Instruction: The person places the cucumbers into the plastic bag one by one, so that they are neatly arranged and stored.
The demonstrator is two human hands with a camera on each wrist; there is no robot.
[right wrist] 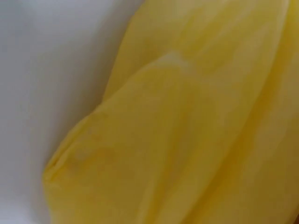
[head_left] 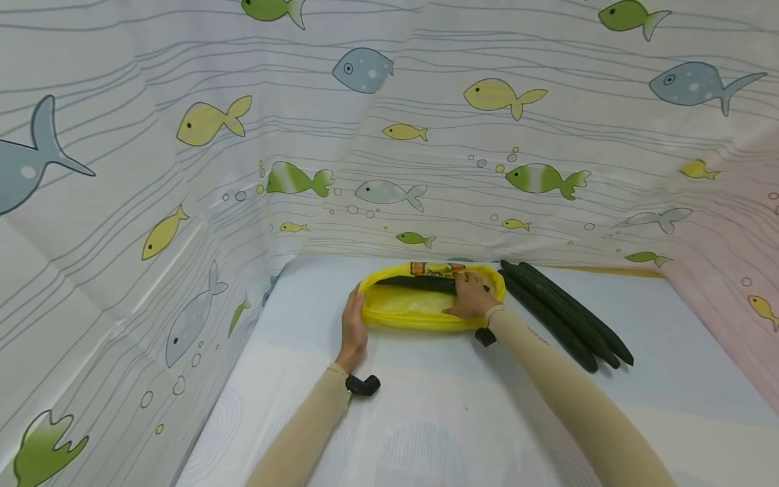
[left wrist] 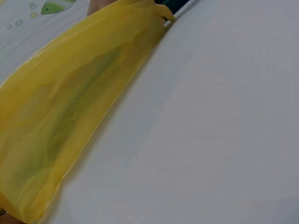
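Observation:
A yellow plastic bag (head_left: 420, 323) lies with its mouth held wide, a printed patch on its far rim. Inside it is a long dark green cucumber (head_left: 420, 283), which shows as a dark streak through the film in the left wrist view. My left hand (head_left: 354, 328) holds the bag's left edge, its fingers partly hidden by the film. Reaching into the mouth, my right hand (head_left: 471, 296) grips the cucumber near its right end. In the right wrist view the yellow film (right wrist: 163, 140) hides that hand.
Several more cucumbers (head_left: 566, 311) lie side by side on the white tabletop (head_left: 426, 406), to the right of the bag. A fish-patterned curtain (head_left: 389, 155) rises behind the table and along both sides.

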